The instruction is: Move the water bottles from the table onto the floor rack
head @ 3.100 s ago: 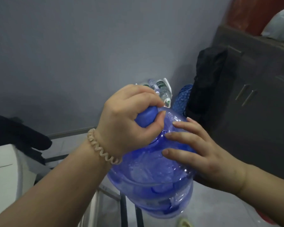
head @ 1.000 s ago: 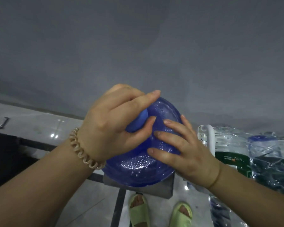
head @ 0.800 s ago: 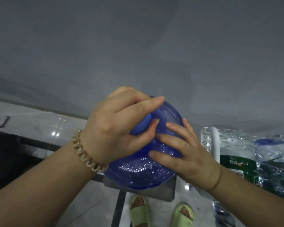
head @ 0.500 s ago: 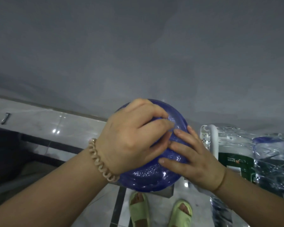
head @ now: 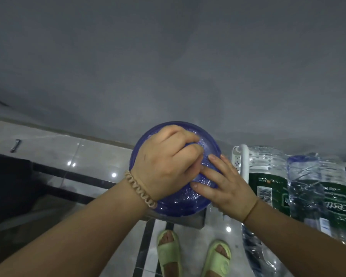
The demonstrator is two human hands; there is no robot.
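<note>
Big blue water bottle [head: 180,198] is lower middle of the frame, upright & seen from the top, w/ a corner of the grey metal rack [head: 196,221] poking out under its lower right edge, can't tell if it's actually resting on it tbh. Left hand [head: 164,164] has its fingers [head: 186,154] curled tight round the neck/cap on top, while the right hand [head: 228,188] just lays straight fingers [head: 214,172] flat on the bottle's shoulder, touching the left one. Shrink-wrapped pack of clear bottles [head: 268,172] lies just beside it at the right, green sandals [head: 169,252] on the tiled floor [head: 92,156] at the bottom.
</note>
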